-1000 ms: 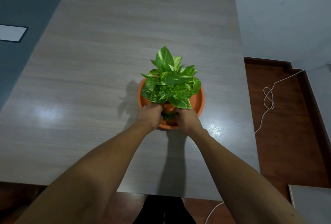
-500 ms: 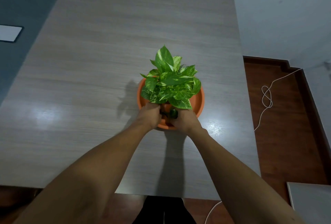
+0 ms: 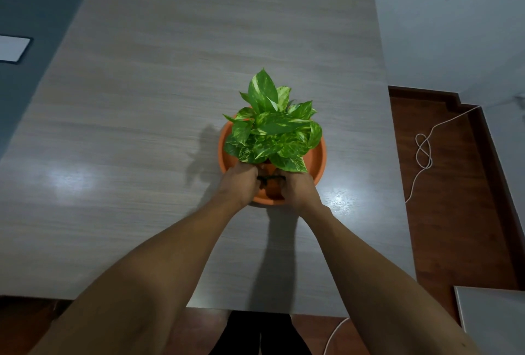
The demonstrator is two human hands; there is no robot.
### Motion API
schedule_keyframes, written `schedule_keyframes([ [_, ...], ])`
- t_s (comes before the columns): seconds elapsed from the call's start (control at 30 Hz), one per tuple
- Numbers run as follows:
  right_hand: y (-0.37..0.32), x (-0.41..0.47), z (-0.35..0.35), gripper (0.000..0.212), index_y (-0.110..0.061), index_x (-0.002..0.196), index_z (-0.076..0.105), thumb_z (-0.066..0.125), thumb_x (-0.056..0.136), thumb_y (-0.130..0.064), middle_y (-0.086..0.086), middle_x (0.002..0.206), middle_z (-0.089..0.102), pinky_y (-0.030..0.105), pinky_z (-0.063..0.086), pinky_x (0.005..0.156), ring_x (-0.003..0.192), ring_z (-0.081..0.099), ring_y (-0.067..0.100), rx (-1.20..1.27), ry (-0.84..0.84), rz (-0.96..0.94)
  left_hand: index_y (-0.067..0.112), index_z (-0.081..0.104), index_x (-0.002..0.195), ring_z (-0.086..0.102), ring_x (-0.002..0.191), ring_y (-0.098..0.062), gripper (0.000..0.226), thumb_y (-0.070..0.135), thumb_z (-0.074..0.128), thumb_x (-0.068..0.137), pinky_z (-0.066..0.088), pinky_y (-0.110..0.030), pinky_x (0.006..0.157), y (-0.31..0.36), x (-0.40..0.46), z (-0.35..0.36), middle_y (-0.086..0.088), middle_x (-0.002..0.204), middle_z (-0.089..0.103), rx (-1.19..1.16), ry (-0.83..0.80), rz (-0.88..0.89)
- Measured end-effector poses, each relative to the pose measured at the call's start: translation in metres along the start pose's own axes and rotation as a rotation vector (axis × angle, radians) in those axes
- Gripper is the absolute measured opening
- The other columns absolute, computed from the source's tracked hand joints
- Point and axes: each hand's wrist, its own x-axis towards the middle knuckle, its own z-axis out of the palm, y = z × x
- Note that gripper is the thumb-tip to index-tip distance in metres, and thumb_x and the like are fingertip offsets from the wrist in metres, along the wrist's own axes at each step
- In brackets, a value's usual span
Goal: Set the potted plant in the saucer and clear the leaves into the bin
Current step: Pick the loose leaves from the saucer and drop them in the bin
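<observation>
Your left hand [image 3: 237, 184] and right hand [image 3: 298, 188] are closed around the small terracotta pot of the green variegated potted plant [image 3: 272, 133], one on each side. It sits inside the round orange plastic saucer [image 3: 316, 160] on the grey wood-grain table [image 3: 170, 99]. Placing step looks nearly done; next, release, then find leaves and bin, neither visible. Plant axis upright, foliage pointing up.

Potted plant standing in its saucer

The leafy green-and-yellow plant in a small orange pot [image 3: 270, 138] stands upright inside the round orange plastic saucer [image 3: 315, 160], the pot wall gripped between both palms.
</observation>
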Motion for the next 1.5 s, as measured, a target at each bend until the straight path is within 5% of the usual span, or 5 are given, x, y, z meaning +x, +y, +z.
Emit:
schedule_keyframes([
  [0.27,0.0,-0.003,-0.002,0.038,-0.012,0.117,0.066,0.051,0.086,0.005,0.008,0.105,0.068,0.03,0.048,0.071,0.089,0.062,0.025,0.085,0.082,-0.01,0.004,0.072,0.114,0.067,0.104,-0.029,0.032,-0.003,0.052,0.091,0.036,-0.009,0.075,0.001,-0.001,0.006,-0.016,0.116,0.071,-0.228,0.088,-0.027],
  [0.47,-0.005,-0.005,-0.007,0.023,-0.002,0.105,0.067,0.054,0.088,0.005,0.005,0.093,0.064,0.018,0.039,0.059,0.077,0.058,0.021,0.125,0.151,0.038,0.002,0.051,0.137,0.058,0.066,0.027,0.047,-0.017,0.04,0.095,0.044,0.001,0.057,0.011,-0.019,-0.01,0.002,0.114,0.064,-0.706,0.104,-0.026],
  [0.63,0.004,-0.008,-0.014,0.025,-0.008,0.1,0.074,0.056,0.084,0.0,0.009,0.102,0.071,0.023,0.046,0.068,0.087,0.065,0.027,0.076,0.141,0.044,0.003,0.075,0.103,0.058,0.077,0.025,0.048,-0.025,0.042,0.082,0.044,0.001,0.074,0.005,-0.02,-0.015,0.009,0.087,0.068,-0.634,0.208,-0.038],
  [0.77,0.004,-0.018,-0.022,0.013,-0.004,0.093,0.073,0.062,0.086,-0.005,0.015,0.096,0.07,0.027,0.042,0.069,0.087,0.065,0.032,0.093,0.222,0.085,0.01,0.08,0.097,0.067,0.095,-0.026,0.033,-0.006,0.054,0.086,0.04,-0.013,0.073,-0.005,-0.016,-0.006,-0.008,0.102,0.075,-0.456,0.285,-0.128],
  [1.5,0.143,-0.157,-0.124,0.015,-0.01,0.086,0.076,0.063,0.085,-0.002,0.003,0.079,0.068,0.024,0.041,0.067,0.075,0.061,0.019,0.158,0.374,0.156,0.009,0.08,0.091,0.069,0.073,-0.027,0.025,-0.002,0.058,0.087,0.062,-0.042,0.07,0.193,-0.084,0.107,-0.001,0.08,0.064,-0.498,0.244,0.049],
])
